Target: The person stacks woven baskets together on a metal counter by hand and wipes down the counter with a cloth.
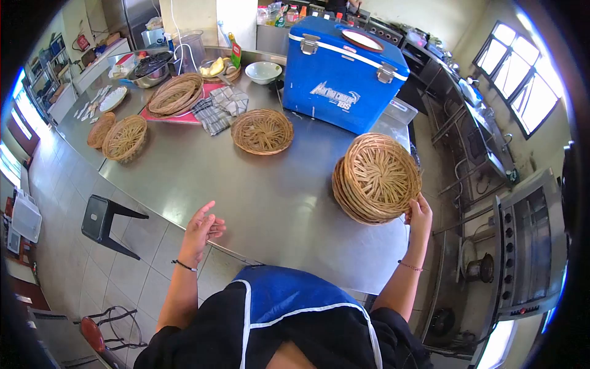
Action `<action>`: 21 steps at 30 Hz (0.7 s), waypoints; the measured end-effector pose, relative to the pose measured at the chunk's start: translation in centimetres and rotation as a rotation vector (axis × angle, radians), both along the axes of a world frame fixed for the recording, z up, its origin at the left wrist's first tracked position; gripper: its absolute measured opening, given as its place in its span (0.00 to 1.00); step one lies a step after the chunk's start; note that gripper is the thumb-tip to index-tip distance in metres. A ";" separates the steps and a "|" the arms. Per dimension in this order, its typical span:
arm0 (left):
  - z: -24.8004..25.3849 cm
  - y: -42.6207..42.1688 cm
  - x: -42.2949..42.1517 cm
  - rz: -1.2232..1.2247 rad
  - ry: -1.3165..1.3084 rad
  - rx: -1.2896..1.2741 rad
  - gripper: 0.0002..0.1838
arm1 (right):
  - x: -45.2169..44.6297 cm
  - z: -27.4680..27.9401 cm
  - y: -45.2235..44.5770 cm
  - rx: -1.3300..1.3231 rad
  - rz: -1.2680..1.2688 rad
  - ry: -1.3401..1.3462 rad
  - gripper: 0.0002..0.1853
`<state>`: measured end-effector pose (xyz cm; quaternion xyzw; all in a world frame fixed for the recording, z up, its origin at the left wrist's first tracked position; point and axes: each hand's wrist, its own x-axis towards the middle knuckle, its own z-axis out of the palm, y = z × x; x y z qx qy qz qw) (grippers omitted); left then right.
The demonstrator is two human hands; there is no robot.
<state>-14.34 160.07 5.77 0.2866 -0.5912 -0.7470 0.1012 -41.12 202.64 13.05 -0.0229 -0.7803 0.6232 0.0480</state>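
Observation:
At the right of the steel table [270, 197] stands a stack of round wicker baskets [381, 175]. My right hand [419, 215] grips the lower right rim of the top basket, fingers closed on its edge. My left hand [203, 230] hovers near the table's front edge, fingers apart, holding nothing. A single wicker basket [262, 131] lies at the middle of the table, beside a checked cloth [221, 109]. Two more baskets, one rounder [125, 138] and one partly behind it [100, 130], sit at the left edge.
A blue cooler [344, 74] with a plate on its lid stands behind the stack. Wicker rings [175, 95] rest on a red mat. Further back are a white bowl [263, 72] and a pot [150, 71]. A black stool [107, 221] stands left of the table.

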 end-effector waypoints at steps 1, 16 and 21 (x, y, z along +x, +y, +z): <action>-0.2 -0.9 -0.1 -0.004 -0.002 -0.029 0.27 | 0.1 0.0 -0.1 0.044 -0.005 0.001 0.20; -5.4 -10.6 -2.6 -0.048 0.014 -0.806 0.26 | 5.3 0.1 -22.4 0.409 0.478 0.320 0.14; -5.6 -10.8 -3.1 -0.057 0.069 -0.914 0.23 | 1.4 -6.9 -29.3 -0.016 0.519 -0.516 0.29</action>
